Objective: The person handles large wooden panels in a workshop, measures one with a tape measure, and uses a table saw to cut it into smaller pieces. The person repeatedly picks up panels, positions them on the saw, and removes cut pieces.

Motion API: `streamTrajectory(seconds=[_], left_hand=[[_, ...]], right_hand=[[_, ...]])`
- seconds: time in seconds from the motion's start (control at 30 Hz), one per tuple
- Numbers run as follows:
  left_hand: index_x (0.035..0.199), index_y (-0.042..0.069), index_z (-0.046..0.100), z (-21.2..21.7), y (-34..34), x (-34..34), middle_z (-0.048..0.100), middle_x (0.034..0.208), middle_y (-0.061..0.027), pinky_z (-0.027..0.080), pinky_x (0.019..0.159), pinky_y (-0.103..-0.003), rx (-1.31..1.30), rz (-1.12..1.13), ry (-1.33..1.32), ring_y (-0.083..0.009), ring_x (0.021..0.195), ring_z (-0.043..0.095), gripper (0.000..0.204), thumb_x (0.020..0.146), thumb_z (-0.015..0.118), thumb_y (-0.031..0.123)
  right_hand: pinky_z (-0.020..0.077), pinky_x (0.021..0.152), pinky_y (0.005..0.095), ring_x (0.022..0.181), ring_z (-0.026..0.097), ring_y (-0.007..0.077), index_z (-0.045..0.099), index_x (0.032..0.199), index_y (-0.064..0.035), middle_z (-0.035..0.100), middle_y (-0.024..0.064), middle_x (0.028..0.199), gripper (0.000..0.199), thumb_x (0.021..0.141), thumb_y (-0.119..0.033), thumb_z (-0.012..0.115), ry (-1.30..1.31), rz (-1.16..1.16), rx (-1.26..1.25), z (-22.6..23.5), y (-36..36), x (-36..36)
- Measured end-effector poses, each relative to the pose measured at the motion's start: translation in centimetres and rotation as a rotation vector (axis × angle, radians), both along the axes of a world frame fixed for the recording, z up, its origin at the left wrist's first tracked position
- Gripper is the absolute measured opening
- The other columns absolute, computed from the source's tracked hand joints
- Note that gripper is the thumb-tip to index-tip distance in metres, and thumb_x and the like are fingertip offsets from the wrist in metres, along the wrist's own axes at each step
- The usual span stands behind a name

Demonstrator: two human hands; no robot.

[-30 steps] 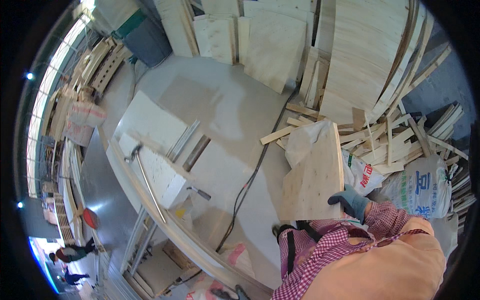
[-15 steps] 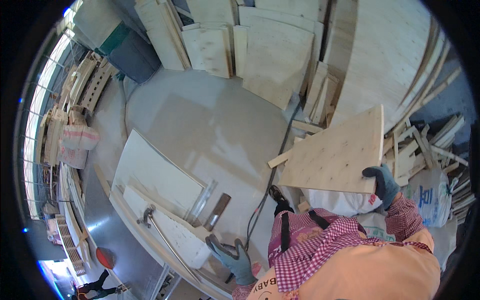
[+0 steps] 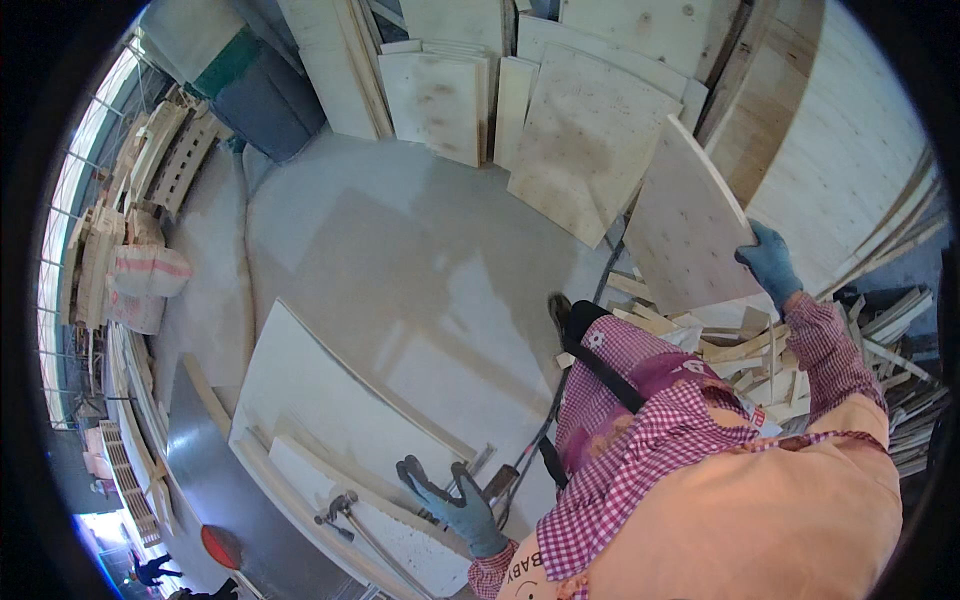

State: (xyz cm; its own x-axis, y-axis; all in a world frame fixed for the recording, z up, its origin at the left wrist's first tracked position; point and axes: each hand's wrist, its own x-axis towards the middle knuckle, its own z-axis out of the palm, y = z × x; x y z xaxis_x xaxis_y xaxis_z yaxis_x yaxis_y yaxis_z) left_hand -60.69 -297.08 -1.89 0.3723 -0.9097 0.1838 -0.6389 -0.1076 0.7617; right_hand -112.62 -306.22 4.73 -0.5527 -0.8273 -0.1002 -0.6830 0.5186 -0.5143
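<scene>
My gloved right hand [image 3: 770,262] grips the upper right edge of a plywood panel [image 3: 686,222], which stands tilted at my right side. The panel's lower edge reaches down toward scrap wood strips. My gloved left hand [image 3: 455,500] is open, fingers spread, above the near end of the workbench and holding nothing. Just left of it a hammer [image 3: 338,508] lies on a narrow white board [image 3: 385,500]. A larger white panel [image 3: 330,385] rests beyond that board. Behind my left fingers shows part of a dark-handled tool [image 3: 499,482].
Several plywood sheets [image 3: 590,140] lean along the far wall. Scrap wood [image 3: 760,365] is heaped at my right. A dark cable [image 3: 601,280] crosses the floor near my foot. A hose [image 3: 243,250], stacked timber [image 3: 185,165] and sacks [image 3: 145,275] stand left; a person [image 3: 152,570] is far off.
My right hand has carried the plywood panel up and away from me, turning it more upright. My body has stepped forward and right. The left hand stays open near the bench.
</scene>
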Motion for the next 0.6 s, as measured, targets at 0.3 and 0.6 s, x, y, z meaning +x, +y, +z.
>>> streamTrajectory(seconds=[0.3,0.6], left_hand=[[0.134,-0.003,0.041,-3.0,-22.6,-11.3,0.037,0.139,-0.0236,0.03,0.106,-0.045,0.065,-0.126,-0.176,-0.0378,0.133,0.032,0.06,0.079,0.065,0.004],[0.137,0.01,0.042,-2.7,-54.0,-35.6,0.038,0.14,-0.0185,0.02,0.11,-0.057,0.021,-1.29,-0.564,-0.0384,0.133,0.03,0.078,0.069,0.072,0.031]], right_hand=[[0.0525,0.077,0.0387,0.079,0.066,0.0318,0.055,0.126,-0.0115,0.065,0.0213,0.092,0.054,0.074,-0.024,0.059,0.088,0.386,0.251,-10.1,-20.2,-5.0],[0.0513,0.057,0.0375,0.062,0.064,0.0271,0.056,0.126,-0.0154,0.065,0.0137,0.079,0.049,0.078,-0.016,0.059,0.033,0.783,0.06,-12.7,-36.0,-5.2]])
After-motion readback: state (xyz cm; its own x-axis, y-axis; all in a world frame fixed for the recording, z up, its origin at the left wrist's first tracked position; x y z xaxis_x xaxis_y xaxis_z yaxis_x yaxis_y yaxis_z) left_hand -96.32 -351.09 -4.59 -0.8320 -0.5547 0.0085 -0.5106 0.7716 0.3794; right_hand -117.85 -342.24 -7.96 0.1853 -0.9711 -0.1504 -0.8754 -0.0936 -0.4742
